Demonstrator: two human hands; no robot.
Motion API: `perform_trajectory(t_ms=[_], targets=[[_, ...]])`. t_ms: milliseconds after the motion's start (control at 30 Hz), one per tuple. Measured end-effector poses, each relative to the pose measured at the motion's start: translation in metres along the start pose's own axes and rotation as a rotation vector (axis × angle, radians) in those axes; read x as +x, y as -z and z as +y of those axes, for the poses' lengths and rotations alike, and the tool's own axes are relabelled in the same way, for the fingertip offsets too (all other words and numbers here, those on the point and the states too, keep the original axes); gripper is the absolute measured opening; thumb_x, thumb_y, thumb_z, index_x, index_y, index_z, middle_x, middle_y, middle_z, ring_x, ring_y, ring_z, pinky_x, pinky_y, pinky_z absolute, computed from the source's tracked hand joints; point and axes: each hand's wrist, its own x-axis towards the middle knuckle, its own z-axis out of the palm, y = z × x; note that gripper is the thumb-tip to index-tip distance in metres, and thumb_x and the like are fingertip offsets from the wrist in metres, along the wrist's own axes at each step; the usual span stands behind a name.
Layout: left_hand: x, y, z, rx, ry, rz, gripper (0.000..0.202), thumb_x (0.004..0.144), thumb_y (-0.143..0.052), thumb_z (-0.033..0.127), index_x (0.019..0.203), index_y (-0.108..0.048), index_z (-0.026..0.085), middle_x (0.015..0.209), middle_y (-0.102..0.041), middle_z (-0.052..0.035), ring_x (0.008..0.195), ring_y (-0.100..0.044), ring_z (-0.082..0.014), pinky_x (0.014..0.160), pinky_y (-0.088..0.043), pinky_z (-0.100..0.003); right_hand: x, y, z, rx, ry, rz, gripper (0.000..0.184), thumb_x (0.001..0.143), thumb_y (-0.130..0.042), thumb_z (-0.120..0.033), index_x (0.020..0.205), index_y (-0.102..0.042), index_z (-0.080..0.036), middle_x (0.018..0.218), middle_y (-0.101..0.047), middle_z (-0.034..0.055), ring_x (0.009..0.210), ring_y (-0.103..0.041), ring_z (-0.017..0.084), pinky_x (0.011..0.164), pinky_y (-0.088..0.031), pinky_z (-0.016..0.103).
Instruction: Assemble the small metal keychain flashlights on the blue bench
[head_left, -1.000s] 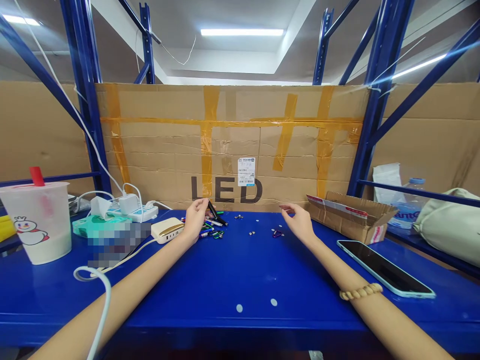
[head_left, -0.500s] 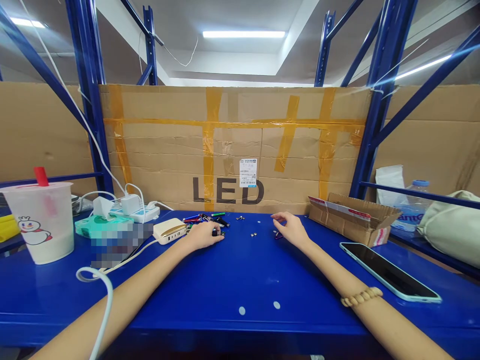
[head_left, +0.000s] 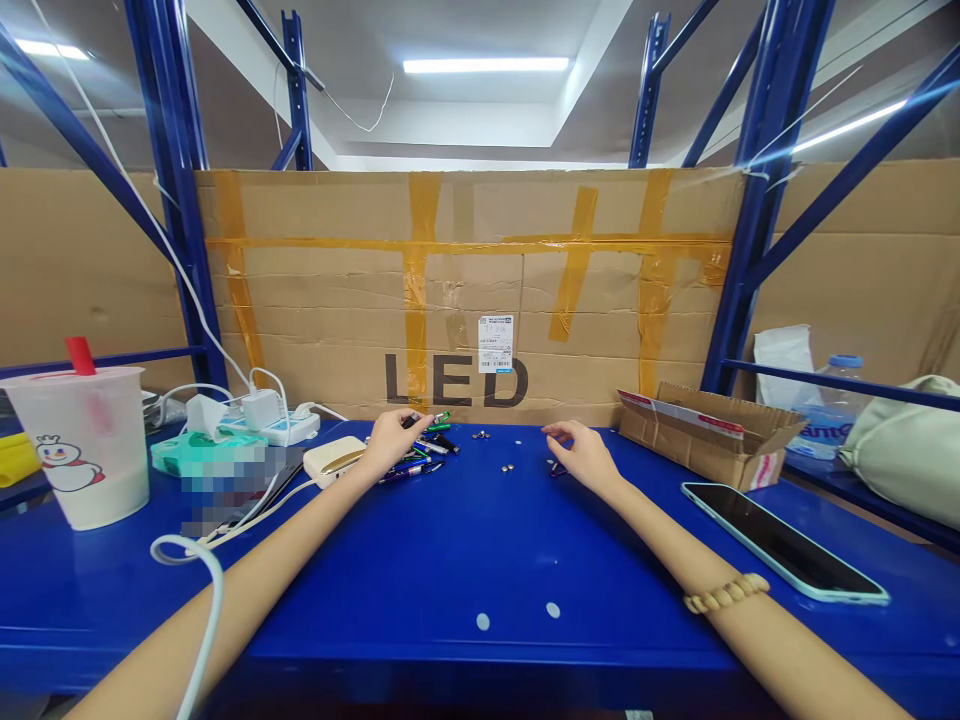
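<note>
My left hand [head_left: 394, 441] is raised at the far left of a loose heap of batteries and slim pens [head_left: 420, 452], its fingertips just above the heap. A small dark piece shows beside those fingers, but I cannot tell whether it is held. My right hand [head_left: 583, 455] rests lightly on the blue metal shelf top [head_left: 480, 540] with curved fingers, holding nothing visible. A small dark purple item [head_left: 557, 469] lies just left of it. Several tiny metal pieces [head_left: 504, 466] are scattered between my hands.
A white and gold power bank [head_left: 337, 461], power strip [head_left: 270, 430], tissue pack [head_left: 204, 455] and plastic cup [head_left: 79, 447] stand left. A cardboard box [head_left: 709, 437] and phone [head_left: 784, 543] lie right. Blue rack uprights [head_left: 765, 200] and a cardboard wall [head_left: 465, 290] stand behind.
My left hand has risen from lying over the heap and moved slightly back and left, and the heap looks rearranged. My right hand has barely moved.
</note>
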Motion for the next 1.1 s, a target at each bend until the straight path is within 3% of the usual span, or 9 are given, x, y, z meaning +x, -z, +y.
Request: perform_trajectory(t_ms=[133, 300, 400, 567, 700, 800, 933, 1033, 1100], targets=[[0.002, 0.011, 0.003, 0.033, -0.012, 0.048, 0.041, 0.072, -0.052, 0.052, 0.074, -0.067, 0.014, 0.059, -0.057, -0.0009, 0.058, -0.047, -0.0131, 0.054, -0.029, -0.022, -0.001, 0.001, 0.0, -0.002, -0.012, 0.008, 0.022, 0.075, -0.048, -0.019, 0.089, -0.064, -0.018, 0.089, -0.061, 0.0022, 0.075, -0.057, 0.012, 0.067, -0.044, 0.022], [-0.019, -0.007, 0.009, 0.481, -0.064, -0.244, 0.022, 0.071, -0.061, 0.038, 0.081, -0.065, 0.019, 0.085, -0.064, -0.0058, 0.083, -0.057, -0.0237, 0.065, -0.038, -0.027, -0.001, 0.0, 0.005, 0.011, -0.057, -0.04, 0.023, 0.074, -0.048, -0.019, 0.09, -0.065, -0.019, 0.089, -0.061, 0.002, 0.074, -0.057, 0.012, 0.069, -0.045, 0.022], [-0.04, -0.028, 0.02, 0.506, -0.1, -0.367, 0.026, 0.08, -0.052, 0.033, 0.099, -0.058, 0.016, 0.091, -0.063, -0.0096, 0.087, -0.057, -0.0257, 0.071, -0.042, -0.033, -0.001, -0.002, 0.009, 0.031, -0.087, -0.073, 0.023, 0.074, -0.048, -0.018, 0.089, -0.065, -0.018, 0.09, -0.061, 0.0021, 0.075, -0.057, 0.012, 0.07, -0.046, 0.023], [-0.06, -0.044, 0.039, 0.578, -0.166, -0.43, 0.031, 0.087, -0.037, 0.026, 0.108, -0.053, 0.008, 0.092, -0.059, -0.0186, 0.102, -0.048, -0.0299, 0.073, -0.044, -0.036, -0.006, -0.008, 0.008, 0.079, -0.011, -0.13, 0.026, 0.075, -0.044, -0.024, 0.09, -0.064, -0.017, 0.091, -0.06, 0.0043, 0.075, -0.056, 0.013, 0.068, -0.046, 0.024], [-0.06, -0.046, 0.037, 0.721, -0.181, -0.362, 0.033, 0.086, -0.035, 0.017, 0.111, -0.052, 0.005, 0.099, -0.056, -0.0219, 0.106, -0.043, -0.0304, 0.08, -0.042, -0.039, -0.002, -0.018, -0.008, 0.025, 0.161, -0.214, 0.027, 0.079, -0.041, -0.024, 0.092, -0.063, -0.018, 0.095, -0.057, 0.0049, 0.079, -0.055, 0.014, 0.074, -0.045, 0.026], [-0.058, -0.049, 0.028, 0.854, -0.215, -0.33, 0.036, 0.081, -0.037, 0.007, 0.114, -0.052, 0.006, 0.113, -0.05, -0.0198, 0.107, -0.042, -0.0283, 0.087, -0.038, -0.04, 0.018, -0.036, -0.031, -0.05, 0.28, -0.306, 0.026, 0.081, -0.041, -0.018, 0.095, -0.062, -0.019, 0.097, -0.056, 0.0042, 0.083, -0.055, 0.013, 0.081, -0.043, 0.027], [-0.054, -0.05, 0.025, 0.929, -0.273, -0.294, 0.04, 0.082, -0.031, 0.004, 0.117, -0.05, 0.007, 0.115, -0.047, -0.0169, 0.109, -0.041, -0.0259, 0.088, -0.038, -0.037, 0.06, -0.081, -0.07, -0.186, 0.337, -0.393, 0.035, 0.081, -0.042, -0.008, 0.112, -0.056, -0.018, 0.111, -0.053, 0.0053, 0.1, -0.051, 0.015, 0.086, -0.041, 0.027], [-0.053, -0.047, 0.031, 0.895, -0.317, -0.349, 0.035, 0.083, -0.03, 0.007, 0.109, -0.053, 0.008, 0.107, -0.05, -0.0154, 0.103, -0.044, -0.0245, 0.085, -0.04, -0.036, 0.084, -0.116, -0.096, -0.344, 0.338, -0.471, 0.04, 0.083, -0.042, -0.008, 0.121, -0.051, -0.018, 0.122, -0.047, 0.0065, 0.114, -0.043, 0.02, 0.093, -0.037, 0.033], [-0.054, -0.044, 0.035, 0.836, -0.401, -0.403, 0.029, 0.08, -0.042, 0.013, 0.107, -0.053, 0.007, 0.105, -0.05, -0.0156, 0.103, -0.043, -0.0254, 0.087, -0.04, -0.037, 0.091, -0.132, -0.107, -0.388, 0.348, -0.509, 0.037, 0.081, -0.046, -0.007, 0.115, -0.056, -0.018, 0.116, -0.052, 0.008, 0.11, -0.046, 0.023, 0.091, -0.038, 0.037]])
